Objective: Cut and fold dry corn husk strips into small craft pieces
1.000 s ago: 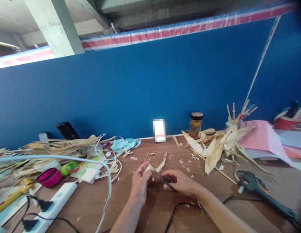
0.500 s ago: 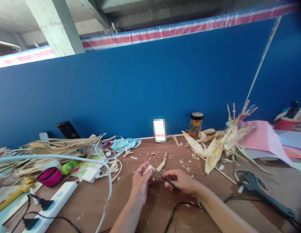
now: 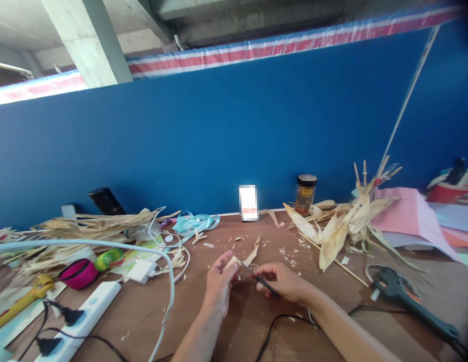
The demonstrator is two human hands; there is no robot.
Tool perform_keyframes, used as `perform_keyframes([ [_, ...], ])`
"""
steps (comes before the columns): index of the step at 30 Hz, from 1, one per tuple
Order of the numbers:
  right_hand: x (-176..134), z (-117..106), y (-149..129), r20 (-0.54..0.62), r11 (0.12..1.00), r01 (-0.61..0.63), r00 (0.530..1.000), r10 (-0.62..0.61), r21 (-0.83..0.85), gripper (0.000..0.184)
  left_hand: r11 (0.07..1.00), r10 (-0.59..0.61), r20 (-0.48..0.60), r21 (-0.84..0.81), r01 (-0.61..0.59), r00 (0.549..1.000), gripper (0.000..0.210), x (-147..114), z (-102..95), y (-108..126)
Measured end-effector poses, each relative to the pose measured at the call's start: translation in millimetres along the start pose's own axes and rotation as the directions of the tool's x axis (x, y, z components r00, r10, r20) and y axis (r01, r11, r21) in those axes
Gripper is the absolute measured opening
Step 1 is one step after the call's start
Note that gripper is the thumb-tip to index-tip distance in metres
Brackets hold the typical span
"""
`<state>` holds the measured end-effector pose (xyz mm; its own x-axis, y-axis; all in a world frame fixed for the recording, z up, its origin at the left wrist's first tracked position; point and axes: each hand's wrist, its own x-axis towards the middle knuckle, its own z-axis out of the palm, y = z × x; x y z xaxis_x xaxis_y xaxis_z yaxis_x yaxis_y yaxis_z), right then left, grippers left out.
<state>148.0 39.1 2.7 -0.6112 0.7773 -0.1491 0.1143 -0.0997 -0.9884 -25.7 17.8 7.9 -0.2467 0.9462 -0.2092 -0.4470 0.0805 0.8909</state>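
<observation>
L hand [image 3: 218, 281] pinches pale pc [image 3: 232, 262] btw thumb & fingers, near side of desk [image 3: 243, 327]; R hand [image 3: 279, 282] grips thin dark tool [image 3: 266, 285], tip just by pc. Pale scraps [image 3: 293, 262] farther right.

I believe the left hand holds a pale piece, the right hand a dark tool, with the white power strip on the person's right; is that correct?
Not quite: the head view shows the white power strip on the person's left. The left hand holds a pale piece, the right hand a dark tool.
</observation>
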Motion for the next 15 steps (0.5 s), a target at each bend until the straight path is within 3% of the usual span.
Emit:
perform_keyframes([
  [15, 0.2, 0.4, -1.2, -0.016, 1.000, 0.007, 1.000, -0.007, -0.016, 0.035, 1.000, -0.004, 0.035, -0.020, 0.005, 0.999, 0.052, 1.7, -0.9, -0.8],
])
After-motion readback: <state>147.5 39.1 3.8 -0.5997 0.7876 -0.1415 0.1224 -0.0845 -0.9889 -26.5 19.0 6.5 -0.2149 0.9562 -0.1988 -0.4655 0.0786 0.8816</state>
